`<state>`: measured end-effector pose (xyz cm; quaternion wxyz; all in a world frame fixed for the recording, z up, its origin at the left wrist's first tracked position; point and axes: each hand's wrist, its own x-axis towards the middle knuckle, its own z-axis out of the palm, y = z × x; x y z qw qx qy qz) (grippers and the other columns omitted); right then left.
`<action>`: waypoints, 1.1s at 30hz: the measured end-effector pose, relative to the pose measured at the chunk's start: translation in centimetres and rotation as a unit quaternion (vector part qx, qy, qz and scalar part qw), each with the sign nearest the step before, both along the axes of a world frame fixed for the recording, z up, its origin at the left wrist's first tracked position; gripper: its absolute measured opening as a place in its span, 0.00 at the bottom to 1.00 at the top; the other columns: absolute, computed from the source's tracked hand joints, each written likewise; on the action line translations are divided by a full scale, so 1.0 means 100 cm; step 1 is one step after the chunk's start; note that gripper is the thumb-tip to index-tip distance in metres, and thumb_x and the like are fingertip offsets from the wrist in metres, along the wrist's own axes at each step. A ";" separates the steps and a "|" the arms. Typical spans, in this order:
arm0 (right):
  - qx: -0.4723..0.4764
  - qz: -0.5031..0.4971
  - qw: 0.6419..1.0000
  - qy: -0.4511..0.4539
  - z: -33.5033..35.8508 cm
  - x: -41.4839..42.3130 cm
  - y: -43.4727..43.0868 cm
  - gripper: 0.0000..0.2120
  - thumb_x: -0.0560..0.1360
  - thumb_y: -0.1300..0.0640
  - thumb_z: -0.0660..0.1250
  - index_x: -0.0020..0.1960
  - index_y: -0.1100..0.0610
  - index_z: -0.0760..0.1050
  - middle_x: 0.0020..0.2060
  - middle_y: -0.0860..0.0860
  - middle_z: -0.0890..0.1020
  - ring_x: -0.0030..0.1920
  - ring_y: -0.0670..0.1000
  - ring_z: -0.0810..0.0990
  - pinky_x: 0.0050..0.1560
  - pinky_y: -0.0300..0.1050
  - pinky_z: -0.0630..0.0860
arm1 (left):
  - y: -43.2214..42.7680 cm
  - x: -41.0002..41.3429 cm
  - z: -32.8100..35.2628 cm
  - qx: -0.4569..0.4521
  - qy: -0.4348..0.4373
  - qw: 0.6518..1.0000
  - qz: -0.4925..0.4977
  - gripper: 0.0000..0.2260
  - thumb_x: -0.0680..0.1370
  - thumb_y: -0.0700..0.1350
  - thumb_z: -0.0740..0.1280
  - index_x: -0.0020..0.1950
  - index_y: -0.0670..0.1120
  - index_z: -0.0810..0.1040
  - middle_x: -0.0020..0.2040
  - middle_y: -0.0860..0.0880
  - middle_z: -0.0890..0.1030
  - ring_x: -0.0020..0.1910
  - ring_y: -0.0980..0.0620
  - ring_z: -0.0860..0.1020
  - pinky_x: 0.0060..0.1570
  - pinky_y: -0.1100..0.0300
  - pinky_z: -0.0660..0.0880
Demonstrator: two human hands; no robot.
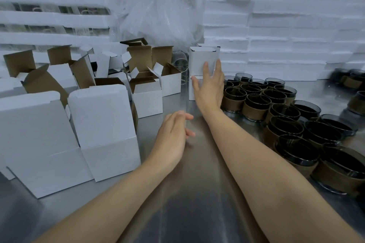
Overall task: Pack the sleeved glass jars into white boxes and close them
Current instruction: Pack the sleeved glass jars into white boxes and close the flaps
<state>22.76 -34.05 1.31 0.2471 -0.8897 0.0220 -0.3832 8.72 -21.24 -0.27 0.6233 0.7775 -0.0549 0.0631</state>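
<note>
White box (203, 58) against right fingers (218, 65)

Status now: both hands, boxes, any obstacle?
Right hand open, flat against stacked closed boxes. Left hand open, empty. Sleeved jars waiting right. No obstacle.

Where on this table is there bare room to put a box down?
A bare steel strip runs down the middle, between the open white boxes on the left and the sleeved jars on the right; both forearms lie over it. Both sides are crowded, and stacked closed boxes block the far end.
</note>
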 end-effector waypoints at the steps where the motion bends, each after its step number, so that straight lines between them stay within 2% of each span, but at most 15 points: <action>1: 0.014 0.013 1.000 0.003 0.000 -0.001 0.001 0.28 0.81 0.47 0.58 0.78 0.55 0.55 0.78 0.57 0.48 0.76 0.58 0.49 0.75 0.53 0.55 | 0.000 0.000 0.000 0.004 0.001 1.000 -0.001 0.17 0.84 0.51 0.48 0.46 0.57 0.76 0.48 0.44 0.81 0.32 0.62 0.75 0.32 0.75 0.67; 4: 0.024 0.076 0.994 -0.073 0.006 -0.011 0.010 0.24 0.80 0.59 0.59 0.75 0.60 0.60 0.75 0.61 0.56 0.74 0.59 0.56 0.73 0.53 0.58 | 0.001 -0.002 0.001 -0.005 0.001 1.000 -0.003 0.16 0.84 0.52 0.49 0.51 0.55 0.76 0.44 0.45 0.82 0.33 0.61 0.77 0.40 0.65 0.71; 7: 0.063 0.244 0.959 -0.132 0.005 -0.024 0.032 0.17 0.77 0.64 0.59 0.66 0.64 0.70 0.66 0.61 0.67 0.65 0.55 0.68 0.68 0.54 0.67 | 0.001 -0.002 0.002 -0.010 -0.014 1.000 0.007 0.12 0.83 0.53 0.50 0.53 0.54 0.72 0.38 0.50 0.81 0.39 0.53 0.80 0.45 0.58 0.76; 9: 0.091 0.339 0.933 -0.077 0.000 -0.032 0.049 0.16 0.78 0.58 0.59 0.63 0.61 0.73 0.66 0.58 0.68 0.64 0.50 0.69 0.66 0.50 0.69 | 0.002 0.001 0.002 -0.031 -0.011 0.999 0.029 0.08 0.83 0.53 0.51 0.49 0.56 0.67 0.34 0.54 0.80 0.37 0.52 0.81 0.47 0.52 0.78; 11: 0.082 0.378 0.922 -0.015 -0.002 -0.035 0.056 0.17 0.78 0.52 0.59 0.66 0.55 0.72 0.71 0.53 0.64 0.69 0.48 0.65 0.68 0.46 0.66 | 0.002 0.005 0.002 -0.057 0.003 0.997 0.049 0.07 0.83 0.52 0.52 0.46 0.55 0.64 0.29 0.55 0.79 0.32 0.55 0.80 0.49 0.47 0.79; 13: 0.058 0.396 0.916 0.005 -0.003 -0.033 0.053 0.18 0.78 0.51 0.63 0.67 0.52 0.71 0.75 0.50 0.59 0.73 0.47 0.59 0.70 0.45 0.60 | 0.000 0.008 0.002 -0.064 0.012 0.997 0.050 0.07 0.83 0.52 0.53 0.45 0.55 0.63 0.27 0.54 0.79 0.30 0.55 0.79 0.50 0.45 0.79; 15: 0.034 0.407 0.913 0.014 -0.002 -0.033 0.049 0.15 0.78 0.54 0.66 0.64 0.54 0.74 0.76 0.50 0.56 0.74 0.49 0.58 0.71 0.47 0.58 | 0.000 0.009 0.002 -0.072 0.009 0.996 0.050 0.07 0.83 0.50 0.53 0.45 0.55 0.63 0.30 0.52 0.78 0.30 0.53 0.79 0.51 0.43 0.79; 18: 0.056 0.383 0.922 -0.004 -0.002 -0.042 0.049 0.04 0.77 0.60 0.66 0.52 0.59 0.76 0.76 0.52 0.59 0.75 0.50 0.58 0.71 0.45 0.58 | 0.002 0.009 0.002 -0.074 -0.005 0.997 0.038 0.06 0.83 0.50 0.53 0.47 0.55 0.63 0.31 0.53 0.77 0.30 0.54 0.80 0.49 0.45 0.80; 20: 0.083 0.347 0.933 -0.040 -0.001 -0.053 0.046 0.02 0.77 0.62 0.65 0.49 0.61 0.74 0.75 0.53 0.62 0.74 0.48 0.60 0.68 0.43 0.60 | 0.003 0.008 0.002 -0.072 -0.013 0.997 0.032 0.04 0.83 0.50 0.53 0.54 0.54 0.65 0.34 0.54 0.77 0.30 0.55 0.80 0.49 0.47 0.80; 22: 0.104 0.314 0.941 -0.068 -0.001 -0.068 0.041 0.04 0.78 0.60 0.64 0.48 0.61 0.73 0.74 0.53 0.63 0.73 0.49 0.62 0.68 0.47 0.62 | 0.004 0.009 0.002 -0.072 -0.002 0.997 0.038 0.14 0.83 0.51 0.53 0.67 0.50 0.60 0.35 0.53 0.79 0.32 0.52 0.81 0.49 0.46 0.80; 24: 0.117 0.283 0.949 -0.078 -0.001 -0.087 0.035 0.04 0.77 0.59 0.64 0.46 0.60 0.71 0.73 0.53 0.64 0.72 0.49 0.64 0.69 0.58 0.63 | 0.004 0.009 0.002 -0.058 0.010 0.998 0.037 0.21 0.82 0.53 0.53 0.74 0.55 0.52 0.35 0.51 0.81 0.35 0.49 0.82 0.51 0.45 0.79; 25: 0.124 0.273 0.951 -0.078 -0.002 -0.097 0.032 0.04 0.77 0.59 0.64 0.45 0.59 0.71 0.72 0.52 0.64 0.71 0.46 0.64 0.69 0.57 0.63 | 0.005 0.007 0.003 -0.046 0.014 0.998 0.032 0.23 0.82 0.53 0.53 0.76 0.56 0.51 0.36 0.50 0.82 0.37 0.48 0.82 0.52 0.44 0.79; 28: 0.149 0.260 0.951 -0.069 -0.003 -0.127 0.023 0.05 0.76 0.58 0.67 0.44 0.58 0.73 0.71 0.51 0.65 0.71 0.44 0.63 0.66 0.37 0.62 | 0.006 0.003 0.005 -0.013 0.013 1.000 0.011 0.21 0.82 0.55 0.52 0.76 0.55 0.54 0.41 0.47 0.80 0.40 0.49 0.81 0.54 0.46 0.78; 31: 0.166 0.257 0.950 -0.058 -0.003 -0.149 0.015 0.05 0.76 0.55 0.68 0.43 0.56 0.77 0.70 0.49 0.66 0.72 0.46 0.63 0.69 0.38 0.60 | 0.006 0.000 0.005 -0.011 0.002 1.000 0.008 0.20 0.83 0.56 0.51 0.68 0.46 0.66 0.37 0.49 0.76 0.36 0.51 0.77 0.45 0.51 0.77; 33: 0.184 0.257 0.947 -0.061 -0.004 -0.159 0.010 0.06 0.77 0.56 0.66 0.44 0.55 0.80 0.70 0.48 0.67 0.72 0.45 0.63 0.69 0.36 0.59 | 0.006 -0.003 0.007 -0.033 -0.003 0.999 0.005 0.20 0.81 0.60 0.52 0.58 0.47 0.73 0.34 0.50 0.74 0.33 0.51 0.75 0.41 0.52 0.73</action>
